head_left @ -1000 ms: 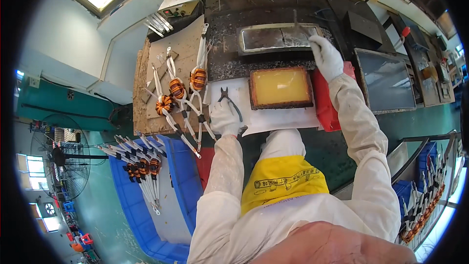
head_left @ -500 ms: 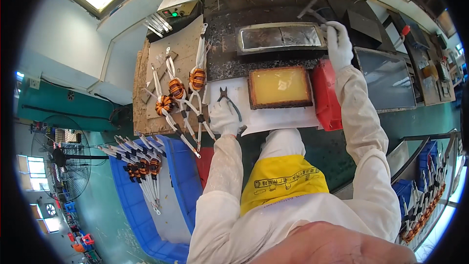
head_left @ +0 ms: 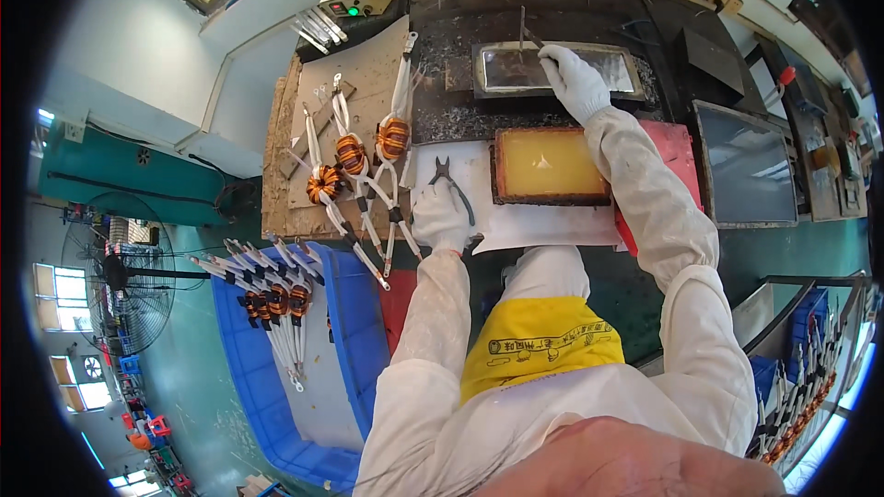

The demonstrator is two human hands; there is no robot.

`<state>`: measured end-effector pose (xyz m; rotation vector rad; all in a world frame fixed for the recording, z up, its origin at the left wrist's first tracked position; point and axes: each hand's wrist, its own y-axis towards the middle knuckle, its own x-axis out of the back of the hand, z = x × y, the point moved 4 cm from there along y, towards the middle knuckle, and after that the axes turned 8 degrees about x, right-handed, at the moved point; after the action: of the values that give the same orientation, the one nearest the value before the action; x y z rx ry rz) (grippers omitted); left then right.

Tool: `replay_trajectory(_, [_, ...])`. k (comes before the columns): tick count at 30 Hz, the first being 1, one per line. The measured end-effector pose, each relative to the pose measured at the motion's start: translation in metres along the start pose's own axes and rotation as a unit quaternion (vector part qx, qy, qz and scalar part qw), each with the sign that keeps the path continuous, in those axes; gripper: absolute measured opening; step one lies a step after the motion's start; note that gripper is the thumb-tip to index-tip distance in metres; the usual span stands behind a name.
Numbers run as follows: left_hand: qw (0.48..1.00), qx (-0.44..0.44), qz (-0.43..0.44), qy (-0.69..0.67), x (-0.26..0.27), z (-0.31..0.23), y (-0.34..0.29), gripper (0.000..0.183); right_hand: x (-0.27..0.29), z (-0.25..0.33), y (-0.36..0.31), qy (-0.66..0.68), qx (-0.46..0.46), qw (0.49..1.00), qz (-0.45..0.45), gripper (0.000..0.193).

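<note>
My left hand (head_left: 440,219), in a white glove, is closed around dark-handled cutting pliers (head_left: 442,168), jaws pointing away from me over white paper. My right hand (head_left: 573,80), also gloved, grips a T-shaped scraper (head_left: 522,29) by its handle. The scraper's blade is over the left part of a rectangular metal pot (head_left: 560,93) with a shiny silvery surface; I cannot tell whether it touches. Below my right hand, a brown-rimmed tray (head_left: 552,200) holds a yellow mass (head_left: 543,161). Left of the pliers lie three copper-wound ring coils (head_left: 393,136) with white-sleeved leads on a board.
A blue crate (head_left: 241,359) at the lower left holds several more coils. A red bin (head_left: 677,152) stands right of the tray, beside a grey-topped panel (head_left: 748,166). A control box (head_left: 364,2) with a green light sits at the back left. A fan (head_left: 115,271) is further left.
My right hand has swung left with the scraper, from the pot's right end to above its left part. My left hand still holds the pliers. The view has shifted slightly.
</note>
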<state>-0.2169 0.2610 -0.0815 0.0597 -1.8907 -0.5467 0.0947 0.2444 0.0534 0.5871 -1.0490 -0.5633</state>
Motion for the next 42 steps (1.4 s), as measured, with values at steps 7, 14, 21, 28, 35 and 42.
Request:
replay_trajectory(7, [1.000,0.003,-0.005,0.012,0.000,-0.001,0.000,0.014,-0.011,-0.001,0.002,-0.023,0.017,0.999,0.040,0.017])
replay_trajectory(14, [0.999,0.023,0.017,0.015,0.003,-0.002,-0.001,0.015,-0.008,0.008,-0.011,-0.030,0.029,0.997,0.070,0.016])
replay_trajectory(21, [1.000,0.002,-0.006,-0.006,0.004,-0.001,0.000,0.014,0.006,0.032,-0.033,-0.027,0.044,0.994,0.099,0.015])
replay_trajectory(28, [0.999,0.034,0.032,0.010,-0.001,-0.001,0.000,0.013,0.011,0.046,-0.042,-0.036,0.066,0.990,0.121,0.016])
replay_trajectory(35, [0.999,0.039,0.032,0.019,-0.001,0.000,-0.002,0.015,0.015,0.040,-0.040,-0.033,0.090,0.993,0.065,0.013])
replay_trajectory(42, [1.000,0.002,0.000,-0.012,0.001,-0.002,-0.001,0.012,0.072,0.009,-0.026,-0.059,-0.072,0.996,-0.011,0.017])
